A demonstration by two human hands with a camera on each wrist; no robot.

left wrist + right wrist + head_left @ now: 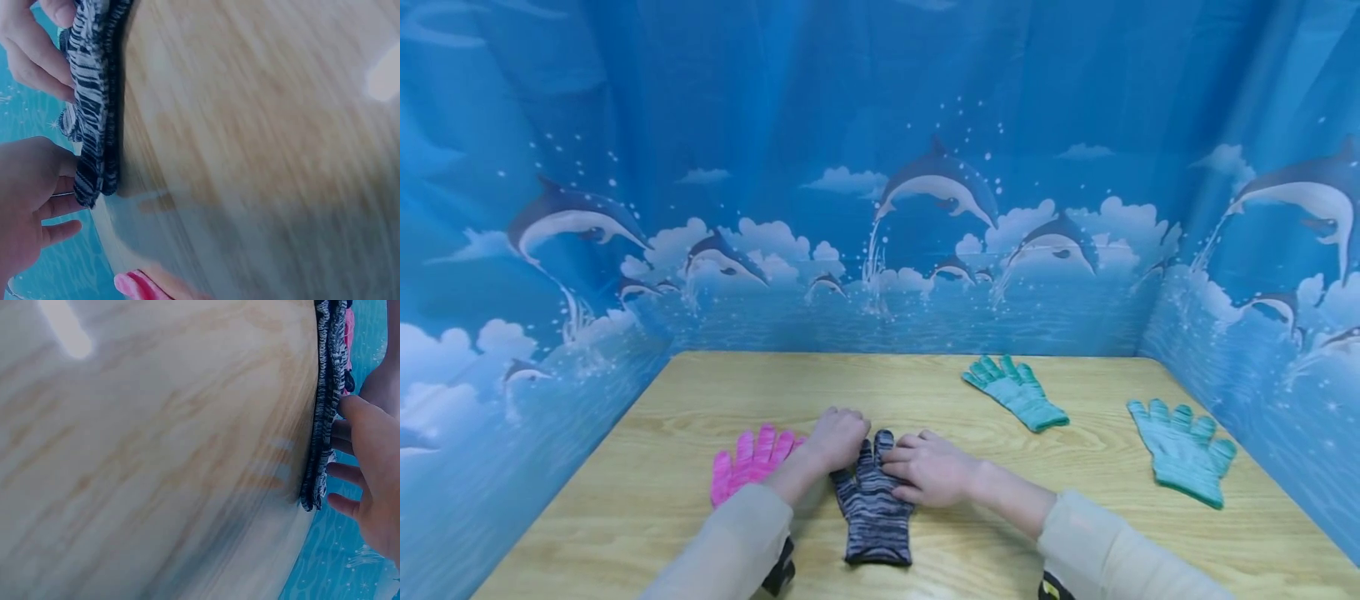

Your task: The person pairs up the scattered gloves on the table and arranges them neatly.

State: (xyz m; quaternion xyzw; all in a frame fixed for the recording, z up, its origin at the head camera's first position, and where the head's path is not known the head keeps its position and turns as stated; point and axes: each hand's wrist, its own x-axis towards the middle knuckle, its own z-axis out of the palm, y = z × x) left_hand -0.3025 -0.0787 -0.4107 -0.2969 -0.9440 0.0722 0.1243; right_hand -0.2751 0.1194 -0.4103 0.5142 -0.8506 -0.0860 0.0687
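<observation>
A black-and-grey striped knitted glove (pixel 878 517) lies on the light wood-grain desk (pixel 647 508), its cuff (pixel 878 553) towards the person and its fingers pointing away, and the step in hand looks like smoothing and straightening those fingers. The left hand (pixel 837 439) bends over the glove's upper left part, fingers half-curled; whether it pinches the knit or only touches it, I cannot tell. The right hand (pixel 931 471) is relaxed, its fingers loosely bent and resting on the upper right side of the glove, with no clear grip. Done well, this calls for light fingertips: one hand steadies the palm while the other draws each digit outward from its base, since stretchy knit will probably bunch or skew if both sides are tugged at once. The cuff lies fairly flat, so it is best left alone, or held down if the body begins to slide. The right hand hides part of the digits beneath it, so lifting it briefly would let the person check them. The left forearm passes just over the bright pink knitted glove (pixel 743 468) (a low wrist could easily drag it), so that arm should travel high.
</observation>
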